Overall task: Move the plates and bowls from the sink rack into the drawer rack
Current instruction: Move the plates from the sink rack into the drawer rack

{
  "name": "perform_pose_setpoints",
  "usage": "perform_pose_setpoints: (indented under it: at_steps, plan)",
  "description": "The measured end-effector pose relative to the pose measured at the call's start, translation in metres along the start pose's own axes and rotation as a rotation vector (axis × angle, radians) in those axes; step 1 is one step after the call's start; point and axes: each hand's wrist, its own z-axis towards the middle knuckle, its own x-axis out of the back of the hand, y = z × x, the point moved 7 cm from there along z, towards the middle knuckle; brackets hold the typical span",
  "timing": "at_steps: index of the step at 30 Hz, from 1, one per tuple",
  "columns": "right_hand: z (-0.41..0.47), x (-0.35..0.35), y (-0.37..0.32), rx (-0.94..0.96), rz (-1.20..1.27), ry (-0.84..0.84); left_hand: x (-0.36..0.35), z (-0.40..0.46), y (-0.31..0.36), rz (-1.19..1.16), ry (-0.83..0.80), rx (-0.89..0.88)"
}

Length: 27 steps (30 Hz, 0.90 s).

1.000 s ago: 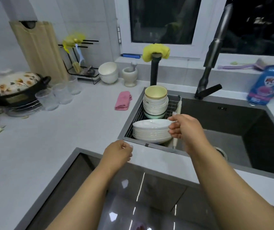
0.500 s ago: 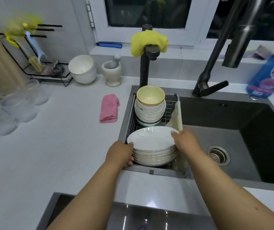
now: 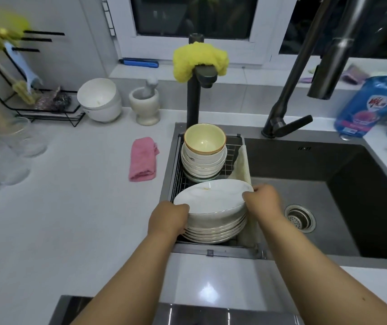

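Observation:
A stack of several white plates (image 3: 213, 200) sits at the near end of the wire sink rack (image 3: 178, 170). My left hand (image 3: 168, 219) grips the stack's left rim, fingers curled under the upper plates. My right hand (image 3: 261, 200) grips the right rim, thumb on the top plate. The top plates tilt slightly up toward the right. Behind them in the rack stands a stack of white bowls (image 3: 203, 163) topped by a yellow bowl (image 3: 204, 138). The drawer rack is out of view.
A dark sink (image 3: 328, 188) with a drain (image 3: 300, 218) lies to the right, a black faucet (image 3: 305, 71) above it. A cloth (image 3: 241, 170) hangs on the rack's right edge. On the counter lie a pink cloth (image 3: 143, 159), glasses (image 3: 5, 160), a white bowl (image 3: 100, 99) and a mortar (image 3: 144, 105).
The camera has come closer to the sink. My left hand reached from the counter edge to the plate stack's left rim. Both hands now hold the stack, its top plates slightly raised.

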Motion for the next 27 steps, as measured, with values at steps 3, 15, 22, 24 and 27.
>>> perform_pose_setpoints:
  at_steps: [3, 15, 22, 24, 27]
  plan:
    - [-0.009, 0.016, -0.01, 0.024, 0.028, 0.041, 0.0, -0.01, 0.006, -0.136, -0.002, 0.016]
    - [-0.037, 0.048, -0.028, 0.143, 0.264, 0.038, 0.006, -0.064, 0.001, -0.703, 0.143, 0.078]
    - [-0.063, 0.036, -0.047, 0.193, 0.492, -0.193, 0.021, -0.129, -0.007, -0.865, 0.334, 0.006]
    - [-0.078, 0.026, -0.054, 0.2, 0.54, -0.355, 0.026, -0.149, -0.016, -0.897, 0.412, 0.008]
    - [-0.11, 0.011, -0.065, 0.189, 0.594, -0.594, 0.035, -0.179, -0.033, -0.937, 0.506, 0.016]
